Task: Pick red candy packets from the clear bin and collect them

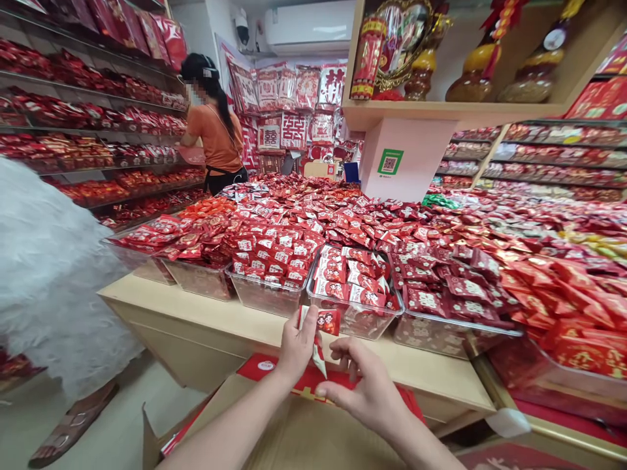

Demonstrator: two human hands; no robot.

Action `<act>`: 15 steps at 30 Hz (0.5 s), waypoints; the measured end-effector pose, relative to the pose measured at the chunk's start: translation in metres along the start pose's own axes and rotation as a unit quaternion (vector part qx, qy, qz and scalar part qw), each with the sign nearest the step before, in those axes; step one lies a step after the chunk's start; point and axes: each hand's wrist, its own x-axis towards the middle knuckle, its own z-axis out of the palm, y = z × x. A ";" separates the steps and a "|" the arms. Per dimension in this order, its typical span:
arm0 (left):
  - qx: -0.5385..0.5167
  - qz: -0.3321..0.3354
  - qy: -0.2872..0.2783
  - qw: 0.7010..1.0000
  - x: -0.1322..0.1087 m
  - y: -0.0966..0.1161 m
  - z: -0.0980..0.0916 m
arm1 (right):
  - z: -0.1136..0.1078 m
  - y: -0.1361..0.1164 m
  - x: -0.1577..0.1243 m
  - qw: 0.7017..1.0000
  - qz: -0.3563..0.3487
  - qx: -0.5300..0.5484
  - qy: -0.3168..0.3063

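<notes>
My left hand [295,346] is closed on a small red-and-white candy packet [330,321] with cartoon figures printed on it. A second narrow packet [319,360], white-edged, hangs just below, by the fingers of both hands. My right hand [368,386] is to the right with thumb and fingers apart, and nothing shows between them. Right behind the hands stands a clear plastic bin [360,318] filled with rows of similar packets [329,270]. Beneath my hands is an open cardboard box [306,434] with red printed flaps.
More bins of red packets [272,251] and dark red packets [443,287] line the wooden counter [196,307]. At left, a person in a white feathery garment [63,261] stands close; another in an orange top [218,127] is farther back. A shelf [455,111] overhangs the counter.
</notes>
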 end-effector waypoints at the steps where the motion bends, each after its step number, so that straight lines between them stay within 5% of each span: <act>1: -0.010 -0.003 -0.007 1.000 -0.001 -0.001 0.001 | 0.002 0.000 0.000 1.000 -0.004 -0.014 -0.011; 7: -0.062 -0.013 -0.030 0.998 -0.004 -0.006 0.006 | 0.004 0.003 0.004 0.999 0.039 -0.023 -0.002; 15: -0.147 -0.063 0.030 0.987 -0.002 0.000 0.010 | 0.000 0.012 0.005 0.993 0.081 0.089 -0.009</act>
